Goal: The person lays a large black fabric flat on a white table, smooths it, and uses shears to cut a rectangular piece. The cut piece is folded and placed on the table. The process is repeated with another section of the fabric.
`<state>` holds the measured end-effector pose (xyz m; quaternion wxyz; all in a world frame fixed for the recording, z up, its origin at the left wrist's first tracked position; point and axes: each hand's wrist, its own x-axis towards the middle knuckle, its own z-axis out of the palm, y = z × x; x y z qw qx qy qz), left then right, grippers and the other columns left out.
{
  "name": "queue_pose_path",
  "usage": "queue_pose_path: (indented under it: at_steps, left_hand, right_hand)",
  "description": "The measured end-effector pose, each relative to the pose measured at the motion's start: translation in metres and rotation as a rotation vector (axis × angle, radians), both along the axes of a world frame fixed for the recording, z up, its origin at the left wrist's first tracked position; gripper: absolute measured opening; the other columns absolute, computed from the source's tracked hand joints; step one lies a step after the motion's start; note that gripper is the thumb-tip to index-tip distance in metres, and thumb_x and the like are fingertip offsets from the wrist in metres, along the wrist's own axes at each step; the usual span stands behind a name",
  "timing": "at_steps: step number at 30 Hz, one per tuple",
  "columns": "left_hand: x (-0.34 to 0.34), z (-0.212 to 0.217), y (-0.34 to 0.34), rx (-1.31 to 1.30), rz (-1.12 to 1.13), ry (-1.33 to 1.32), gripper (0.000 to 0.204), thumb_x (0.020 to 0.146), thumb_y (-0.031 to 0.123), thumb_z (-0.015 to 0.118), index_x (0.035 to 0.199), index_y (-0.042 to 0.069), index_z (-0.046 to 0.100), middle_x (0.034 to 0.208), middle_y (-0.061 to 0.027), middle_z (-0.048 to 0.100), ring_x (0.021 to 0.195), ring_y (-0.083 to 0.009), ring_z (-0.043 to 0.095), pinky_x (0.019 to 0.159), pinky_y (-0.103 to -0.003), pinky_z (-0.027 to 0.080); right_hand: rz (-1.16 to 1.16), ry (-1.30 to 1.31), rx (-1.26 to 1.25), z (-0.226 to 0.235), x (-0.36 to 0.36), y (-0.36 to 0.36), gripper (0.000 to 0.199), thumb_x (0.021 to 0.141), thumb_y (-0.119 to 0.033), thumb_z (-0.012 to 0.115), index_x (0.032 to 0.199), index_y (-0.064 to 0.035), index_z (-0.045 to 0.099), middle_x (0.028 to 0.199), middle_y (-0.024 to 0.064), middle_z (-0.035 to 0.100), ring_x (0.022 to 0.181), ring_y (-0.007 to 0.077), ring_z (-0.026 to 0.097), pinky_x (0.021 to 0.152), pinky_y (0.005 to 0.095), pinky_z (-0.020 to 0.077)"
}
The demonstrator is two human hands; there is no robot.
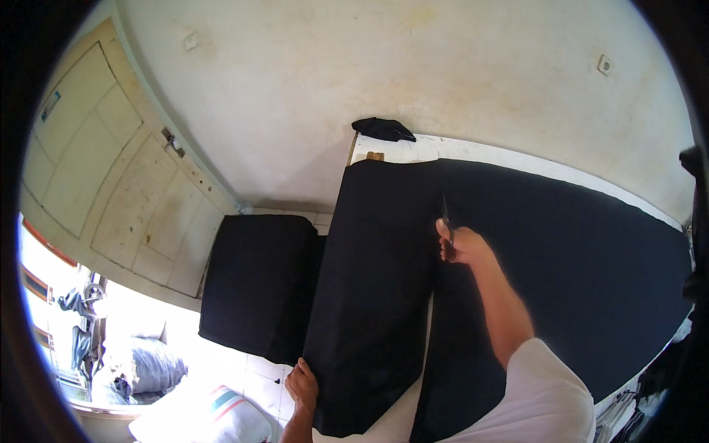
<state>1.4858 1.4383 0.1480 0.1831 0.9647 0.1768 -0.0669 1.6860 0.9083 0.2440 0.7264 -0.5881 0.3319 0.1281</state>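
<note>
A wide black cloth (561,258) is spread over a white table. My right hand (459,245) is closed around the handles of a pair of scissors (445,209), whose blades point to the far side along a slit in the cloth. The slit runs from the near edge up to the scissors and parts a left panel (369,295) from the rest; a pale strip shows through it. Down at the near left, my left hand (301,384) grips the left panel's edge, its fingers partly hidden by the cloth.
Left of the table, more black cloth (255,280) hangs over something low. A dark bundle (384,129) lies at the table's far left corner (421,148). A pale door (125,170) stands open, with a white sack (221,417) and a grey plastic bundle (151,365) near the doorway.
</note>
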Motion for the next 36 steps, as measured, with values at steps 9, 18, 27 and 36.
queue_pose_path:
  at_steps: [9,18,27,36]
  left_hand:
    - [0.002,-0.002,-0.003,0.014,0.031,-0.001,0.062,0.115,0.040,0.037,0.097,-0.002,0.078,0.097,-0.0299,0.076,0.092,-0.0508,0.071,0.087,-0.063,0.052]
    - [0.000,-0.008,0.001,0.012,0.026,-0.055,0.068,0.116,0.041,0.034,0.091,-0.005,0.077,0.094,-0.0321,0.075,0.088,-0.0525,0.070,0.085,-0.064,0.051]
    - [0.001,-0.006,0.001,0.015,0.024,-0.047,0.065,0.116,0.039,0.036,0.091,-0.004,0.077,0.093,-0.0306,0.075,0.087,-0.0512,0.071,0.085,-0.063,0.052]
    - [-0.005,-0.012,0.006,0.018,0.020,-0.024,0.060,0.115,0.037,0.038,0.094,-0.002,0.078,0.095,-0.0279,0.077,0.088,-0.0502,0.072,0.084,-0.062,0.053]
  right_hand:
    - [0.003,0.028,-0.030,-0.007,0.047,-0.026,0.069,0.077,-0.065,0.092,0.095,-0.0056,0.061,0.081,0.0055,0.060,0.067,0.0239,0.063,0.063,0.0431,0.0583]
    - [0.000,-0.003,-0.093,-0.009,0.092,-0.047,0.071,0.076,-0.069,0.090,0.089,-0.0066,0.060,0.080,0.0052,0.056,0.069,0.0240,0.062,0.060,0.0460,0.0564]
    - [-0.045,-0.073,-0.027,-0.008,0.128,-0.065,0.061,0.075,-0.055,0.098,0.092,-0.0091,0.061,0.081,0.0041,0.059,0.066,0.0225,0.060,0.058,0.0409,0.0542]
    - [-0.003,-0.215,-0.335,0.020,0.124,-0.060,0.058,0.086,-0.060,0.089,0.075,-0.0095,0.062,0.068,0.0026,0.058,0.058,0.0194,0.058,0.051,0.0373,0.0443]
